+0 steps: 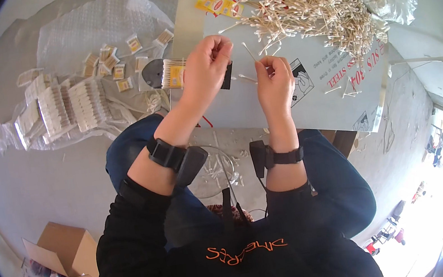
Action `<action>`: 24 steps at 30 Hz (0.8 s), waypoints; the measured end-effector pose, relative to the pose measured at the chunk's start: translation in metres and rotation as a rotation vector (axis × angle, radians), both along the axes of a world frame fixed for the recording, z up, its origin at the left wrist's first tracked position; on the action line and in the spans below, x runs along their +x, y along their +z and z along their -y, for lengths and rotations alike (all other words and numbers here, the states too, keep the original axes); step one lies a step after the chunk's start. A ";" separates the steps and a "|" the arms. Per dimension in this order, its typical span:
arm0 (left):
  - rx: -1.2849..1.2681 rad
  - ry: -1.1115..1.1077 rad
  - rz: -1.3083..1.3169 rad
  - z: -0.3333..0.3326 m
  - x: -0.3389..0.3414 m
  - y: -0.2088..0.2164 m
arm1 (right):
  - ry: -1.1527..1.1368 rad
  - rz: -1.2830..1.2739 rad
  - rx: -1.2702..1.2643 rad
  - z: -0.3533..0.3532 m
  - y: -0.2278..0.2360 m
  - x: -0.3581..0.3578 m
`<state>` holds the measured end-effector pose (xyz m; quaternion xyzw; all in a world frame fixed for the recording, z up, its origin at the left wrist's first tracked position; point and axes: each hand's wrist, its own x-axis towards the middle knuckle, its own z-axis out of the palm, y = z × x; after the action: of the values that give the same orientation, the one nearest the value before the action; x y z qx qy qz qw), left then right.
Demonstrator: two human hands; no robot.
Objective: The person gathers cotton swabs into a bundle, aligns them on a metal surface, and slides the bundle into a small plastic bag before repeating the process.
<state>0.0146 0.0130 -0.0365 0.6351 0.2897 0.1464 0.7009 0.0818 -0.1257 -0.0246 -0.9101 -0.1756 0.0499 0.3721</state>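
My right hand [274, 77] pinches a cotton swab [248, 51], which sticks up and to the left from the fingertips. My left hand [211, 57] is closed with its fingers pinched together just left of it; whatever they hold, if anything, is hidden. Beside the left wrist lies a flat pack of cotton swabs [173, 73] with a yellow label, partly covered by that hand. A dark rounded patch [153, 74] shows next to the pack. One more loose swab [247, 78] lies on the metal-sheet tabletop [330, 106] between my hands.
A large heap of loose swabs [322, 5] covers the far right of the tabletop, with yellow labels [219, 4] beside it. At left, stacked swab packs [59, 110] and scattered small packs [108, 58] lie on plastic wrap. An opened cardboard box [67, 248] stands lower left.
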 end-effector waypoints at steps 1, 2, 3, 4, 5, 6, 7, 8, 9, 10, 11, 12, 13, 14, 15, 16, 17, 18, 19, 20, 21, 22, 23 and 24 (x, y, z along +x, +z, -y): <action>0.000 0.001 -0.002 -0.001 -0.002 0.003 | -0.031 -0.112 0.123 -0.002 0.003 -0.004; -0.176 -0.021 0.055 -0.002 -0.003 0.010 | -0.030 -0.111 0.122 -0.002 0.006 -0.006; -0.352 -0.043 0.112 -0.003 -0.004 0.014 | -0.038 -0.237 0.178 -0.004 0.008 -0.008; -0.352 -0.041 0.113 -0.003 -0.004 0.017 | -0.046 -0.363 0.234 -0.004 0.010 -0.010; -0.402 -0.054 0.150 -0.003 -0.004 0.019 | -0.043 -0.363 0.235 -0.005 0.011 -0.011; -0.452 -0.066 0.187 -0.003 -0.003 0.021 | -0.038 -0.428 0.314 -0.005 0.012 -0.012; -0.451 -0.064 0.188 -0.004 -0.003 0.023 | -0.032 -0.493 0.393 -0.006 0.013 -0.014; -0.482 -0.063 0.191 -0.005 -0.003 0.024 | -0.030 -0.495 0.394 -0.007 0.014 -0.015; -0.512 -0.061 0.195 -0.005 -0.003 0.024 | -0.013 -0.539 0.455 -0.008 0.015 -0.016; -0.512 -0.059 0.194 -0.006 -0.004 0.022 | 0.004 -0.583 0.516 -0.009 0.016 -0.018; -0.531 -0.082 0.195 -0.008 -0.004 0.019 | 0.005 -0.583 0.516 -0.011 0.019 -0.019; -0.551 -0.105 0.195 -0.009 -0.005 0.017 | 0.011 -0.614 0.537 -0.012 0.022 -0.020; -0.552 -0.103 0.195 -0.009 -0.005 0.016 | 0.018 -0.646 0.557 -0.014 0.023 -0.021; -0.549 -0.073 0.203 -0.008 -0.004 0.017 | 0.018 -0.646 0.556 -0.015 0.022 -0.022; -0.547 -0.043 0.212 -0.007 -0.004 0.017 | 0.021 -0.639 0.560 -0.017 0.021 -0.024; -0.550 -0.041 0.213 -0.008 -0.005 0.016 | 0.025 -0.633 0.563 -0.018 0.020 -0.025; -0.555 -0.047 0.216 -0.007 -0.004 0.017 | 0.022 -0.633 0.569 -0.017 0.021 -0.024; -0.561 -0.053 0.220 -0.006 -0.003 0.018 | 0.028 -0.639 0.563 -0.015 0.022 -0.024; -0.557 -0.057 0.217 -0.005 -0.002 0.020 | 0.034 -0.644 0.557 -0.014 0.023 -0.023; -0.568 -0.056 0.221 -0.006 -0.002 0.020 | 0.035 -0.644 0.553 -0.014 0.024 -0.024; -0.578 -0.057 0.225 -0.006 -0.003 0.020 | 0.031 -0.657 0.554 -0.015 0.024 -0.024; -0.579 -0.056 0.226 -0.007 -0.003 0.020 | 0.025 -0.670 0.556 -0.015 0.024 -0.024; -0.583 -0.058 0.225 -0.007 -0.004 0.019 | 0.026 -0.670 0.555 -0.015 0.024 -0.025; -0.586 -0.061 0.224 -0.008 -0.004 0.019 | 0.027 -0.666 0.556 -0.015 0.023 -0.025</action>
<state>0.0104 0.0207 -0.0175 0.3946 0.2214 0.1045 0.8857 0.0567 -0.1103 -0.0011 -0.7072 -0.0648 0.2965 0.6386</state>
